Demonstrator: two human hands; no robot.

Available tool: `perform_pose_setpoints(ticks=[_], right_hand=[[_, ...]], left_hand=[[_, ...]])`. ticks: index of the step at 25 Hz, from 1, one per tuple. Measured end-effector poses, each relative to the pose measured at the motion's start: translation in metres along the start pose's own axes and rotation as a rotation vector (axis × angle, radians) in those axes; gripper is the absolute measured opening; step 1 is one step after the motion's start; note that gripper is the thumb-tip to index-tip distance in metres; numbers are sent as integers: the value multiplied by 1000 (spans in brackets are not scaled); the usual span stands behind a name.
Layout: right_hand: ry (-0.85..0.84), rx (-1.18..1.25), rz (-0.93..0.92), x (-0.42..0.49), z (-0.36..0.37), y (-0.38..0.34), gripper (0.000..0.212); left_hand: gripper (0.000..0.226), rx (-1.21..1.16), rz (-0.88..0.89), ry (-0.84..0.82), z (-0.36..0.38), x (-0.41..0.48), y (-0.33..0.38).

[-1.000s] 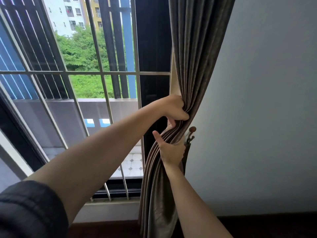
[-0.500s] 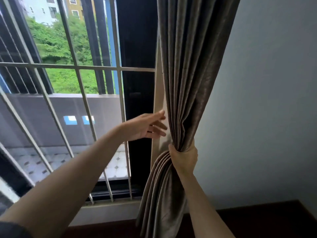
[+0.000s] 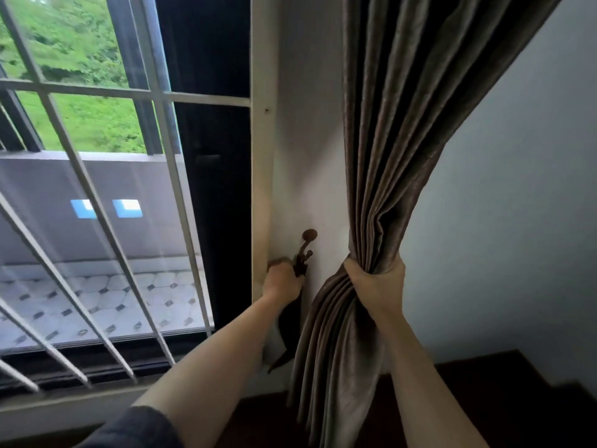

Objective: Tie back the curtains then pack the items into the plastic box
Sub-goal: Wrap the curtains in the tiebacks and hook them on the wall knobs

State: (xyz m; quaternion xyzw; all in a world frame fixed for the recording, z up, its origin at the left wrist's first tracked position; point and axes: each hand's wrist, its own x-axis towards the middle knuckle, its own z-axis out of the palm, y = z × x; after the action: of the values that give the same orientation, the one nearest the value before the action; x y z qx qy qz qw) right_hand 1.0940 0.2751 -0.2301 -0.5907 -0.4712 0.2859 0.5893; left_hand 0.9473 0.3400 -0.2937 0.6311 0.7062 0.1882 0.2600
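White painted wall (image 3: 307, 156) and dark brown wooden floor (image 3: 484, 399) are carrying everything here.

A dark brown scrolled metal hook (image 3: 305, 253) is sitting on the wall near its left edge, beside the window frame. The left hand (image 3: 282, 282) is closing around the hook's base, and a dark fabric strap (image 3: 289, 331) is hanging below it against the wall. The grey-brown pleated curtain (image 3: 387, 156), bunched in the right hand (image 3: 374, 282), is hanging toward the floor's back edge.

The curtain (image 3: 397, 156) bunched in the right hand (image 3: 374, 282) is taupe-brown with a faint sheen and no print. Just above the left hand (image 3: 282, 282), the wall hook (image 3: 305, 250) is dark reddish brown. A dark brown tieback (image 3: 289, 331) hangs below that hand. Left of it, the window bars (image 3: 97, 195) are off-white, over pale tiles (image 3: 97, 292) dotted with dark diamonds.
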Motion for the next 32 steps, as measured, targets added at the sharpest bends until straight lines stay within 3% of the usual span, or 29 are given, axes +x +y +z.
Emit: perform_pose_setpoints(ticks=[3, 6, 9, 12, 16, 21, 28, 32], right_hand=[[-16, -10, 1, 9, -8, 3, 46], [-71, 18, -12, 10, -6, 5, 42], [-125, 46, -22, 8, 5, 4, 34], [-219, 87, -53, 3, 21, 2, 32], [-282, 145, -87, -7, 50, 0, 25], [-311, 193, -85, -20, 91, -5, 34], [-306, 172, -87, -42, 132, -16, 32], [-298, 140, -94, -59, 141, -24, 51]], left_hand=[[28, -153, -15, -21, 11, 1, -6], [14, -354, 79, -116, 1, -17, -26], [4, -204, 249, -73, -41, -23, -61], [29, 59, 375, -17, -93, -21, -81], [31, 292, 435, 62, -147, -23, -91], [37, 342, 473, 69, -173, -29, -97], [24, 246, 459, 93, -169, -55, -97], [13, 184, 418, 20, -168, -66, -95]])
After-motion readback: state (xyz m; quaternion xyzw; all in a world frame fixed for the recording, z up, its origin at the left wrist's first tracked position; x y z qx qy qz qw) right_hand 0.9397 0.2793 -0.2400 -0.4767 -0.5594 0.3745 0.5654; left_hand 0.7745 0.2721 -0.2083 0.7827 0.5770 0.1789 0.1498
